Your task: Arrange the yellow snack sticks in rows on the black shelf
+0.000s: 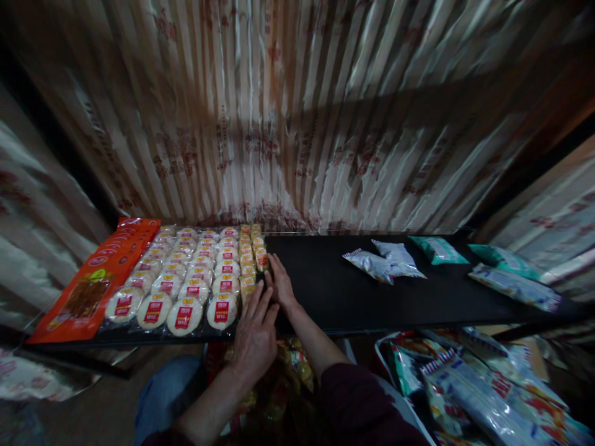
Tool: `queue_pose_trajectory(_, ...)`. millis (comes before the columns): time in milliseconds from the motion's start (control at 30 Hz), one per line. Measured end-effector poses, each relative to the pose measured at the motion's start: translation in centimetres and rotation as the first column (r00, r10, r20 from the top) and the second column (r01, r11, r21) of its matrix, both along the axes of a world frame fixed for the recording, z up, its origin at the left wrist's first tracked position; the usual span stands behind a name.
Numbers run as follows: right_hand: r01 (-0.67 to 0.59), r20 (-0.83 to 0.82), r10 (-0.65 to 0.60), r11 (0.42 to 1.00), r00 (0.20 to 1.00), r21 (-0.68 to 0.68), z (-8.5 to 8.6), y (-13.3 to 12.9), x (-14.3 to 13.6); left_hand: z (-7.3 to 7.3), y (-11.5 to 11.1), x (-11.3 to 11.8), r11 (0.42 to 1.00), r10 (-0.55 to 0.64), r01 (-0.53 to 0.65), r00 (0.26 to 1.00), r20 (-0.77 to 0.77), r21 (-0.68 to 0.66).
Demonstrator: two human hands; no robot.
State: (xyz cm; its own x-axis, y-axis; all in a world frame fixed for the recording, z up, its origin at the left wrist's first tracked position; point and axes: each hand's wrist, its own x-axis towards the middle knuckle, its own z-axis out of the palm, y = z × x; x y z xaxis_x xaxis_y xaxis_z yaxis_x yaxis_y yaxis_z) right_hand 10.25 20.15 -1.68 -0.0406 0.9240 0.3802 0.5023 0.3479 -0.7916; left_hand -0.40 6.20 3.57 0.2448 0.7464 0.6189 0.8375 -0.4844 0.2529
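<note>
Lying at nine o'clock on the long black shelf (334, 291) is a flat orange snack packet (95, 279), its long edge touching the clear-wrapped rows of round white cakes with red labels (186, 279). Just beside these, toward three o'clock, runs a narrow column of small yellow-wrapped sweets (251, 257). The person's left hand (255, 334) lies flat and open at six o'clock, fingers spread against the near end of that column, gripping nothing. The right hand (280, 282), also open with fingers straight, presses its edge along the column's side, holding nothing. Farther toward three o'clock, well apart, lie two pale blue-white pouches (383, 261), then green pouches (439, 249). Below, at five o'clock, a bag of assorted packets (465, 390) sits.
</note>
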Motion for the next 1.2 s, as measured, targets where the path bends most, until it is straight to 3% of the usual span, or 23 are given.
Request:
queue_pose_trajectory(100,0.055,0.063,-0.054,0.998,0.997,-0.004,0.3,0.6,-1.1,0.1,0.5,-1.2,0.995,0.063,-0.071,0.991,0.116,0.067)
queue_pose_trajectory(300,0.120,0.035,-0.118,0.990,0.992,-0.072,0.4,1.3,-2.0,-0.5,1.1,-3.4,0.987,0.066,-0.103,0.961,0.270,0.125)
queue_pose_trajectory(533,0.131,-0.038,-0.133,0.990,0.990,-0.050,0.1,1.9,-1.7,-1.4,0.9,-3.9,0.978,0.026,-0.085,0.956,0.294,0.192)
queue_pose_trajectory(933,0.134,0.079,-0.133,0.991,0.988,0.000,0.5,1.8,-2.3,-2.1,1.0,-3.9,0.979,0.032,-0.087,0.959,0.281,0.184)
queue_pose_trajectory(1200,0.111,0.028,-0.109,0.988,0.994,-0.112,0.7,3.0,-3.0,-2.5,1.2,-4.0,0.985,0.032,-0.080,0.956,0.291,0.156)
